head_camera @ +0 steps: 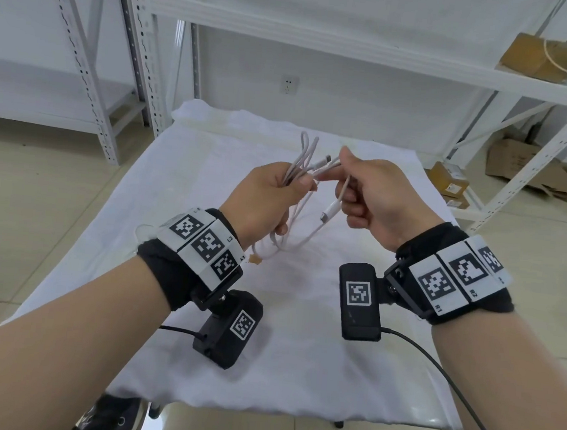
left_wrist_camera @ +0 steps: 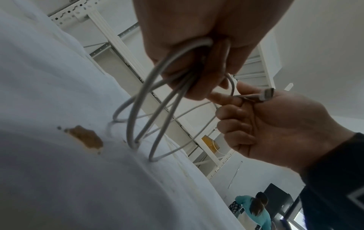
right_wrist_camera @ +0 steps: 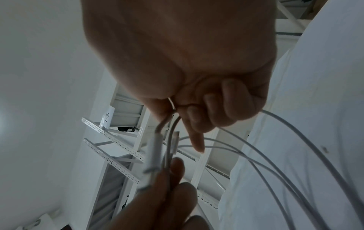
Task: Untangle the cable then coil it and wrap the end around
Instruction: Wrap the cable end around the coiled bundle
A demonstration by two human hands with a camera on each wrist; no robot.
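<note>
At frame centre, the left hand (head_camera: pixel 263 196) clenches the white USB cable (head_camera: pixel 301 154) bundle; the right hand (head_camera: pixel 376 195) pinches one connector end (left_wrist_camera: pixel 265 95). Only the left wrist view shows loops touching the white cloth (left_wrist_camera: pixel 49 77).

White-clothed table (head_camera: pixel 348 357); cable (head_camera: pixel 274 248) loops touching

Head camera looking forward and down from above, taking in both forearms, cloth-covered table (head_camera: pixel 350 340) at centre, shelving (head_camera: pixel 324 47) across upper frame. Left wrist camera sitting low and close, looking up along left hand (left_wrist_camera: pixel 197 38) at top of frame, showing right hand (left_wrist_camera: pixel 279 124) at right. Right wrist camera looking up along right hand (right_wrist_camera: pixel 187 54), very near, left hand's fingers (right_wrist_camera: pixel 157 194) entering at bottom. All three sharing white cable (head_camera: pixel 300 168), table cloth, shelving.
</note>
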